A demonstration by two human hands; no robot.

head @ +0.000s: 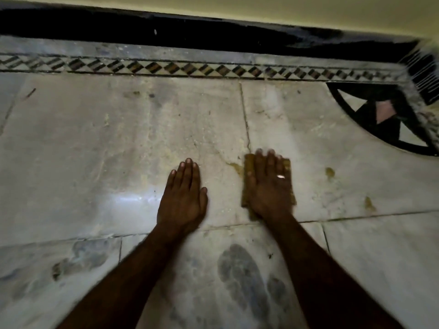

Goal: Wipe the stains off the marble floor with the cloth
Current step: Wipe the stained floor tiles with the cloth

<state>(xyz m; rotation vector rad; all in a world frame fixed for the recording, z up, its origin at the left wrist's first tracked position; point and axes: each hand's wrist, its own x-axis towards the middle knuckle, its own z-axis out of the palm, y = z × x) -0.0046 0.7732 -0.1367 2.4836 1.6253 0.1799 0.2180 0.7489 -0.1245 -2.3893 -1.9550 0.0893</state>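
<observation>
My right hand (269, 184) lies flat with straight fingers on a folded yellowish-brown cloth (249, 172), pressing it onto the pale marble floor (118, 143). A ring shows on one finger. My left hand (184, 195) rests flat on the bare marble just left of the cloth, fingers straight and together. A yellowish stain (235, 166) touches the cloth's left edge. Two more yellowish stains lie to the right, one (329, 172) near and another (369, 203) lower down.
A patterned inlay strip (190, 67) and a black skirting band (166, 32) run along the wall at the far side. A black round inlay (384, 119) fills the right corner. Grey veining (240, 269) marks the slabs between my forearms.
</observation>
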